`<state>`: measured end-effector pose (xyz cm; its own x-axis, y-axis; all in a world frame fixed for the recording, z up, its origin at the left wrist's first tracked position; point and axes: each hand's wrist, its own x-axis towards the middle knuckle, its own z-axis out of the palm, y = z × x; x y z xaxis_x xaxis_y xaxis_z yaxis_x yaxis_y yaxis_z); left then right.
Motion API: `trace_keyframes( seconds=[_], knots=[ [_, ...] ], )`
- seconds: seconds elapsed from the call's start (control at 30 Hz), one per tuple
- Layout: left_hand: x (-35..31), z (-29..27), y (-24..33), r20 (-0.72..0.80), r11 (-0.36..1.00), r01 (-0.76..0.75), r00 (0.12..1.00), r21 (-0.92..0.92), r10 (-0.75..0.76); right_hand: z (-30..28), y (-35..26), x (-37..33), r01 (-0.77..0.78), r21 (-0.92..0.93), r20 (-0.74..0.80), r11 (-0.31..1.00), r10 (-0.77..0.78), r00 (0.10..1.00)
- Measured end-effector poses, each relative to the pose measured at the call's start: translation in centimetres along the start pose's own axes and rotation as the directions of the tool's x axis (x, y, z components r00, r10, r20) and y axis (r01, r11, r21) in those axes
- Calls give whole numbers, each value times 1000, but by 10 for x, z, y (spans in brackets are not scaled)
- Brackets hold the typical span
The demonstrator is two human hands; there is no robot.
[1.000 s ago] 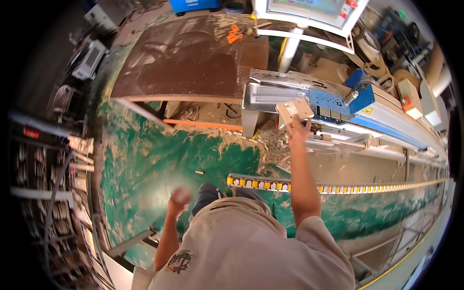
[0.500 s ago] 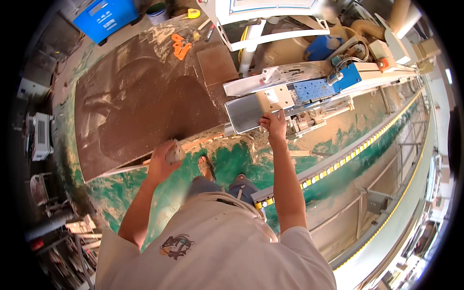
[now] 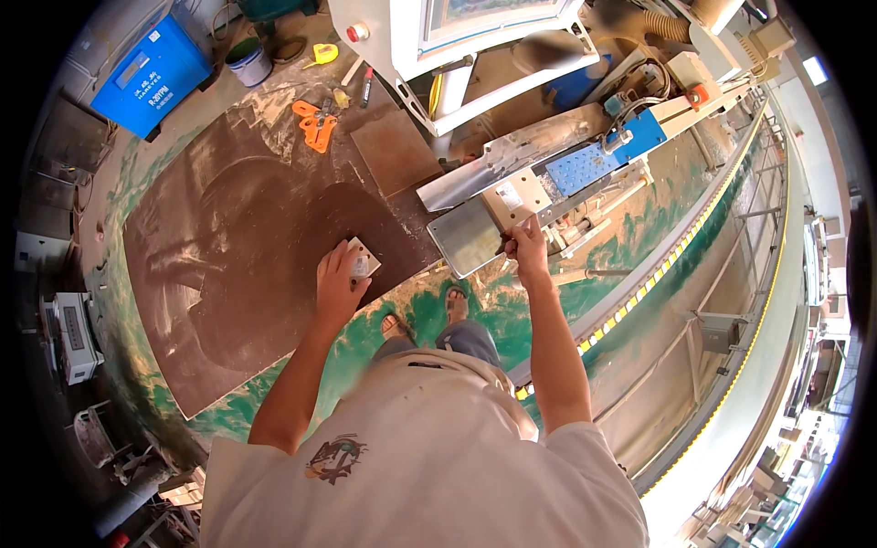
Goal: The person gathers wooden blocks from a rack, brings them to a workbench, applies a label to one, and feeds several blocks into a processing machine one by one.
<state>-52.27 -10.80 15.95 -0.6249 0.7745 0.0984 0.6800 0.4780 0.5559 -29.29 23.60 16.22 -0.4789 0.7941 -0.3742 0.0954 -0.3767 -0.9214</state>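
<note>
My left hand (image 3: 336, 285) is closed round a small pale wooden block (image 3: 365, 264) with a whitish label, low over the brown board tabletop (image 3: 265, 292) near its front edge. Whether the block touches the board I cannot tell. To the right, a flat wooden panel (image 3: 517, 198) with a white label and drilled holes lies on the machine's grey metal bed (image 3: 470, 240). The fingers of my right hand (image 3: 527, 248) are pinched at the panel's near edge; their tips are partly hidden. Beyond the panel sits a blue perforated plate (image 3: 582, 167).
Orange spring clamps (image 3: 316, 126), a yellow tape measure (image 3: 322, 55) and a marker (image 3: 366, 88) lie at the far side. A white-framed control screen (image 3: 493, 23) overhangs the machine. At the right runs a long rail (image 3: 658, 279) with yellow markings. A blue box (image 3: 153, 73) stands far left.
My left hand has moved up and right with the wooden block, from beside the board's front edge to over the board. My right hand stays at the panel. The view has shifted slightly.
</note>
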Motion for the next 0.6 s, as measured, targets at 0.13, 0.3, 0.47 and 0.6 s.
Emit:
trace_keyframes(
  seconds=[0.13, 0.3, 0.47, 0.6],
  knots=[
    [2, -1, 4, 35, 998, 62, 997, -11, -62, -2, 1, 2, 4, 7, 24, 1000, -4, 1000],
    [15, -11, 24, 103, 988, 152, 983, 36, -155, -20, -5, 14, -37, 48, -5, 998, 37, 999],
    [23, -13, 35, 139, 977, 190, 969, 95, -202, -83, -27, 74, -27, -32, -7, 999, 27, 1000],
    [39, -6, 71, 101, 970, 211, 970, 120, -223, -116, -59, 110, -13, 26, -22, 1000, 13, 1000]
  ],
)
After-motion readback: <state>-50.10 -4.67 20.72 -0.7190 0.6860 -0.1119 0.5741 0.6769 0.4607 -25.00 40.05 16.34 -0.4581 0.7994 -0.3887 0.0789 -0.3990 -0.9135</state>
